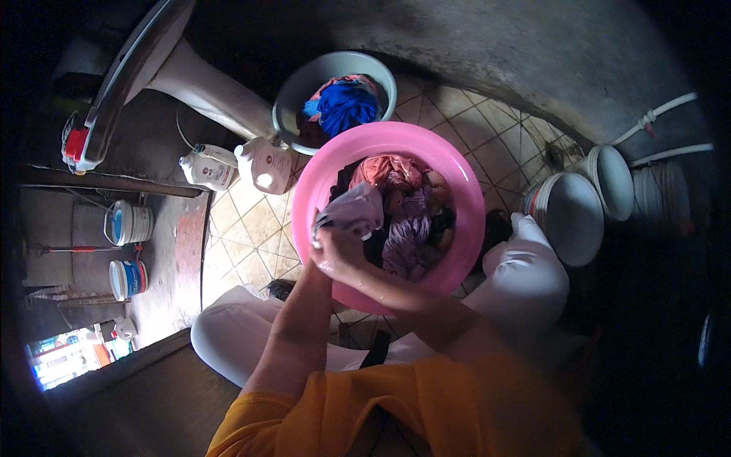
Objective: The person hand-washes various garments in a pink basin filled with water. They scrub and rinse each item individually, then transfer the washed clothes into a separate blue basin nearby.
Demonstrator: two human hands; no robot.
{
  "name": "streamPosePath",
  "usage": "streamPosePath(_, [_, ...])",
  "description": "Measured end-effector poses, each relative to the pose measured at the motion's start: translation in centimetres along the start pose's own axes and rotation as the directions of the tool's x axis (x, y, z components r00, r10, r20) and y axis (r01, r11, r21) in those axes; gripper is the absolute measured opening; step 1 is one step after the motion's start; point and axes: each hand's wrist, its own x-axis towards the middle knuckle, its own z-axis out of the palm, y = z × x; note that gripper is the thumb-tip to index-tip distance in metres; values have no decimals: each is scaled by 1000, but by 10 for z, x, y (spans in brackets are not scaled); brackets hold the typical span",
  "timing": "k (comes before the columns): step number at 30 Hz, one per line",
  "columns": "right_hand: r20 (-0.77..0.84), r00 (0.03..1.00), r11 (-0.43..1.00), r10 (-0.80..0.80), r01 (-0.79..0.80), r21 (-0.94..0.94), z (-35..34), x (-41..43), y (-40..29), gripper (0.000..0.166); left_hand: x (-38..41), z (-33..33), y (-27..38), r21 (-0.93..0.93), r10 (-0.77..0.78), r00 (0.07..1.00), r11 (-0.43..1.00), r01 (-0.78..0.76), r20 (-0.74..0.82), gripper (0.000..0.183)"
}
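My right hand [341,251] grips a pale, wet, translucent-looking cloth [355,208] over the left side of a pink plastic tub [460,171]. Up against it is my left hand [314,258], mostly hidden behind the right one and seemingly closed on the same cloth. Inside the tub lies a heap of wet laundry: a coral garment [391,170], a mauve garment [408,240] and dark pieces around them. My forearms come close together at the tub's near left rim.
Behind the pink tub stands a grey basin [390,85] holding a blue garment [348,105]. Two white plastic jugs [265,167] [208,168] are beside a pedestal sink [211,91]. White buckets [574,220] stand at right, more buckets [128,280] at far left. Tiles [245,223] cover the floor.
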Motion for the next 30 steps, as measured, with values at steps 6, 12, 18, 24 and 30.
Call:
streamPosePath(6, [-142,899,897,413,-375,233,-27,23,49,30,1,51,-37,232,82,975,972,-32,-209,44])
streamPosePath(12, [-212,977,994,30,-7,106,0,4,14,36,34,-25,-22,62,91,984,995,-82,-156,39])
streamPosePath(18, [-170,784,707,597,-415,572,3,27,157,37,-12,52,-38,339,83,977,941,-13,-194,31])
streamPosePath(24, [337,818,-244,467,-246,938,-27,37,203,28,-23,64,-27,704,31,999,708,-44,31,39])
streamPosePath(30, [87,854,852,513,-519,73,-11,46,153,22,1,-57,2,325,26,802,922,211,-596,61])
